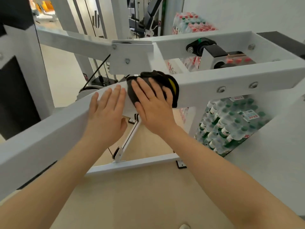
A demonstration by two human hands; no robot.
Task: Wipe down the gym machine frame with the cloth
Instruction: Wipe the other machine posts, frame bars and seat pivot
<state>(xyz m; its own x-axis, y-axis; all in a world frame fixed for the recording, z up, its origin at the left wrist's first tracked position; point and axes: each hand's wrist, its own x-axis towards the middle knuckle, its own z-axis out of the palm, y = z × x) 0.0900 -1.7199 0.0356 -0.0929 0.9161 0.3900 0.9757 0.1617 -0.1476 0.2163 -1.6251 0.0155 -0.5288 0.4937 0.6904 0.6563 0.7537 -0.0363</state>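
While the right hand presses flat-fingered on the bunched dark cloth with a yellow patch, draped over the white steel frame beam, the left hand, open, steadies at nine o'clock; firm, even strokes toward three o'clock would serve best.

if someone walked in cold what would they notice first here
Both hands are at the centre of the view, on a white frame beam that slants across it. The right hand presses a dark cloth flat on the beam; the left hand lies flat on bare metal beside it. Next, stacked packs of water bottles at right, below the beam.
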